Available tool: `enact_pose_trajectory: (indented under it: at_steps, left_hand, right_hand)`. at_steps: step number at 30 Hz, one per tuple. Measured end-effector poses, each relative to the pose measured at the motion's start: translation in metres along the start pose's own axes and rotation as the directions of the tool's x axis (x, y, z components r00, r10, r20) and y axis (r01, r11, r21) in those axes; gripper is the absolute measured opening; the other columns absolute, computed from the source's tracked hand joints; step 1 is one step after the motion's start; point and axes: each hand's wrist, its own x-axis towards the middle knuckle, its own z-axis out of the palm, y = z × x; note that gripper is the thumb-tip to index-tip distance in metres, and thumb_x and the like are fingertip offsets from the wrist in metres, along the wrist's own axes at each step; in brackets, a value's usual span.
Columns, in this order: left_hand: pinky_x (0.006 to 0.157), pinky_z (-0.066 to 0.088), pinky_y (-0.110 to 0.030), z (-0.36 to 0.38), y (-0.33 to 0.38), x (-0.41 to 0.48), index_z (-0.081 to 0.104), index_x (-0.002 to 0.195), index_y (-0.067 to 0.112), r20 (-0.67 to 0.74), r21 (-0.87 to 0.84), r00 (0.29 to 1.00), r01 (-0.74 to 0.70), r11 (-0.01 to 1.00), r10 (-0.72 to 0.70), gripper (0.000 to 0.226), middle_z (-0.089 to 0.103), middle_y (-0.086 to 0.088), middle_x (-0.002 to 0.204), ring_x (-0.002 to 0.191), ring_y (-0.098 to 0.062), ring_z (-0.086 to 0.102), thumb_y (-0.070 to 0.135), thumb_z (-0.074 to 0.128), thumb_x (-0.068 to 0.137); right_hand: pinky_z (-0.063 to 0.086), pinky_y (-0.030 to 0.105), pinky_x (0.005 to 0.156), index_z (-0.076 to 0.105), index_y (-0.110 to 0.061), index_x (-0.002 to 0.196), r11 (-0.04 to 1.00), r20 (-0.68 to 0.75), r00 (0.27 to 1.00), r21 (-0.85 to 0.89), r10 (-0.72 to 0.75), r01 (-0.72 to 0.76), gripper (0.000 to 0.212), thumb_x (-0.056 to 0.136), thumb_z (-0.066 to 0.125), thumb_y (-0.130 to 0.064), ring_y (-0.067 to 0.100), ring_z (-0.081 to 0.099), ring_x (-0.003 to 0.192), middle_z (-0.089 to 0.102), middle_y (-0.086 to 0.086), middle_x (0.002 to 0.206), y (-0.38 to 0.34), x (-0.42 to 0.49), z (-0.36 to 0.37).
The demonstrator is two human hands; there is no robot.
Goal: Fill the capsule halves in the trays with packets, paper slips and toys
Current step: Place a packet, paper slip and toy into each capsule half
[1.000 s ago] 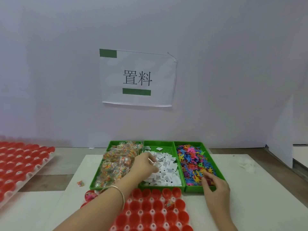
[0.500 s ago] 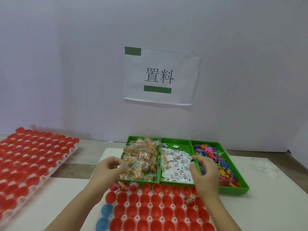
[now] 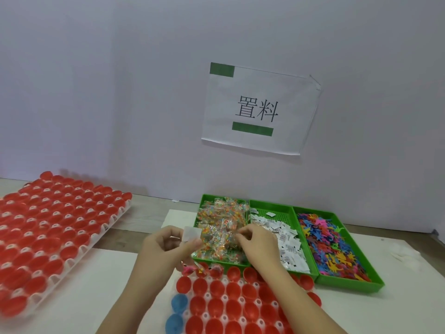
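Both hands have closed in on the packet bin since the earlier frame: the right hand (image 3: 258,245) has crossed from the heap of slips (image 3: 289,244) at lower right of centre to the packets (image 3: 216,227), and the left hand (image 3: 166,247) now shows a white paper slip (image 3: 191,234) pinched between thumb and fingertips. The right hand's fingers are curled into the crinkly heap; whether they have a packet I cannot tell. Red capsule halves (image 3: 231,302) wait in the tray at bottom centre, most of them unfilled, and the toys (image 3: 330,247) sit untouched at right. Packets cling together, so a pull could likely drag out several or spill them over the bin's edge, and the lightly held slip could flutter loose. Bins also sit further right in frame than before.
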Motion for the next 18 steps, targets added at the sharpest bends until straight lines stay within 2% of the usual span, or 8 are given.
enact_pose_trajectory:
  at_steps: [3, 6, 8, 11, 14, 18]
  left_hand:
    - [0.043, 0.044, -0.017, -0.004, 0.006, 0.003, 0.073, 0.076, 0.016, 0.036, 0.007, 0.999, -0.040, 0.999, 0.040, 0.025, 0.067, -0.007, 0.061, 0.050, -0.012, 0.059, 0.035, 0.078, 0.060]
    - [0.044, 0.044, -0.016, -0.003, 0.004, 0.006, 0.075, 0.078, 0.021, 0.054, -0.001, 0.998, -0.040, 0.999, 0.039, 0.003, 0.072, -0.006, 0.071, 0.053, -0.012, 0.061, 0.025, 0.074, 0.078]
    - [0.046, 0.045, -0.016, -0.001, 0.000, 0.007, 0.076, 0.083, 0.022, 0.042, -0.014, 0.999, -0.021, 1.000, 0.021, 0.010, 0.074, -0.007, 0.079, 0.057, -0.013, 0.064, 0.018, 0.068, 0.087]
    - [0.048, 0.048, -0.018, 0.003, -0.003, 0.009, 0.075, 0.091, 0.015, 0.049, -0.091, 0.998, 0.053, 0.994, -0.048, 0.018, 0.075, -0.008, 0.086, 0.062, -0.017, 0.069, 0.015, 0.057, 0.095]
    - [0.046, 0.050, -0.019, 0.007, -0.005, 0.011, 0.072, 0.092, 0.007, 0.086, -0.195, 0.990, 0.125, 0.973, -0.110, 0.024, 0.075, -0.013, 0.086, 0.063, -0.019, 0.070, 0.014, 0.050, 0.099]
    - [0.049, 0.052, -0.020, 0.010, -0.015, 0.015, 0.072, 0.095, 0.008, 0.092, -0.148, 0.991, 0.106, 0.983, -0.093, 0.021, 0.074, -0.014, 0.083, 0.067, -0.019, 0.072, 0.017, 0.053, 0.097]
  right_hand:
    - [0.042, 0.043, 0.102, 0.063, -0.033, 0.092, 0.997, -0.021, 1.000, 0.072, 0.010, -0.009, 0.005, 0.093, 0.058, -0.035, 0.008, 0.061, 0.082, 0.064, -0.016, 0.079, 0.005, 0.001, -0.001]
    - [0.038, 0.040, 0.103, 0.057, -0.037, 0.092, 0.999, 0.058, 0.998, -0.013, 0.030, -0.029, 0.014, 0.087, 0.062, -0.049, 0.004, 0.057, 0.081, 0.060, -0.020, 0.079, 0.007, 0.002, -0.002]
    - [0.037, 0.035, 0.100, 0.059, -0.037, 0.095, 0.993, 0.112, 0.993, -0.121, 0.021, -0.007, 0.025, 0.080, 0.067, -0.055, 0.004, 0.056, 0.083, 0.061, -0.019, 0.082, 0.003, 0.000, -0.003]
    - [0.036, 0.036, 0.102, 0.065, -0.034, 0.101, 0.973, 0.118, 0.992, -0.224, -0.033, 0.059, 0.016, 0.085, 0.066, -0.037, 0.009, 0.061, 0.094, 0.066, -0.015, 0.091, -0.001, 0.002, -0.005]
    - [0.039, 0.038, 0.101, 0.063, -0.035, 0.092, 0.990, 0.062, 0.998, -0.135, -0.020, 0.028, 0.003, 0.090, 0.061, -0.034, 0.008, 0.059, 0.087, 0.059, -0.020, 0.078, 0.004, 0.003, -0.010]
    - [0.047, 0.042, 0.092, 0.052, -0.032, 0.090, 0.999, 0.058, 0.998, -0.037, -0.019, 0.021, 0.007, 0.097, 0.052, -0.031, 0.011, 0.061, 0.075, 0.061, -0.011, 0.074, 0.008, 0.000, -0.011]
